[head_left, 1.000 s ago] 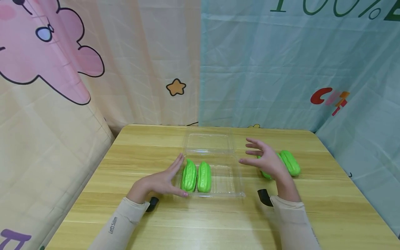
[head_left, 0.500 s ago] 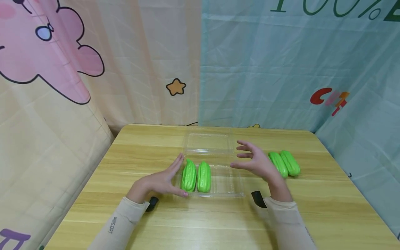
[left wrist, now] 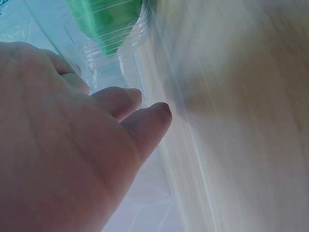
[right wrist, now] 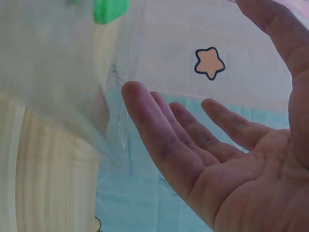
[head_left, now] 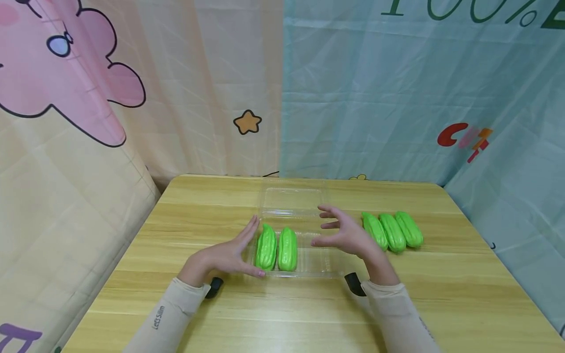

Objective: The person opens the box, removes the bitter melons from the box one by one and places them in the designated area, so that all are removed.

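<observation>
A clear plastic clamshell box (head_left: 314, 270) stands on the table with its lid (head_left: 293, 200) folded back behind it. Two green bitter melons (head_left: 266, 247) lie side by side in the box's left half. My left hand (head_left: 227, 256) rests at the left side of the box, fingers at the far corner and thumb by the near corner. In the left wrist view, that hand's fingers (left wrist: 145, 128) are beside the clear wall, with green showing through. My right hand (head_left: 348, 238) hovers over the box's right part, fingers spread and holding nothing.
Several more bitter melons (head_left: 392, 233) lie in a row on the table (head_left: 282, 314), right of the box. A printed curtain (head_left: 362, 98) hangs behind the table's far edge and along both sides.
My right hand has moved left, from near the row of melons to over the box, uncovering the row's leftmost melon. The left hand has stayed in place.
</observation>
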`<action>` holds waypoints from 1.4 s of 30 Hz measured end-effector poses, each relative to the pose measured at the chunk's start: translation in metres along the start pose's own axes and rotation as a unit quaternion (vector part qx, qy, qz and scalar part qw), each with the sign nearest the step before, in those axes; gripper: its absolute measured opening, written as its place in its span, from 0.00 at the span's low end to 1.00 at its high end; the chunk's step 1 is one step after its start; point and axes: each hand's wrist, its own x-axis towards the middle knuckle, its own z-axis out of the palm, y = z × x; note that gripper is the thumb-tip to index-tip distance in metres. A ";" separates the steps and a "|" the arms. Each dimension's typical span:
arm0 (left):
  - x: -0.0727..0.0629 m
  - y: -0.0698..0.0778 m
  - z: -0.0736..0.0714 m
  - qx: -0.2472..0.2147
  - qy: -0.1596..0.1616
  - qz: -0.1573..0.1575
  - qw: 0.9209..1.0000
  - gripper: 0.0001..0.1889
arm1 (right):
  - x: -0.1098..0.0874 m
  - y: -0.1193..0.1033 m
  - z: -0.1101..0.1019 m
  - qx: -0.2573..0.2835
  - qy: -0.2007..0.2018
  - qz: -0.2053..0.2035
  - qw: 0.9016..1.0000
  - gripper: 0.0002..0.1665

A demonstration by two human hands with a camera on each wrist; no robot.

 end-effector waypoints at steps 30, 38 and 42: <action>-0.001 0.002 -0.001 0.003 -0.003 -0.002 1.000 0.73 | 0.006 -0.002 0.043 -0.039 -0.055 0.033 0.997 0.62; -0.001 0.002 -0.002 0.006 -0.004 -0.001 1.000 0.72 | 0.008 -0.002 0.051 -0.050 -0.071 0.036 0.996 0.61; -0.001 0.003 -0.002 0.005 -0.006 -0.004 1.000 0.72 | 0.009 -0.001 0.056 -0.051 -0.069 0.036 0.996 0.61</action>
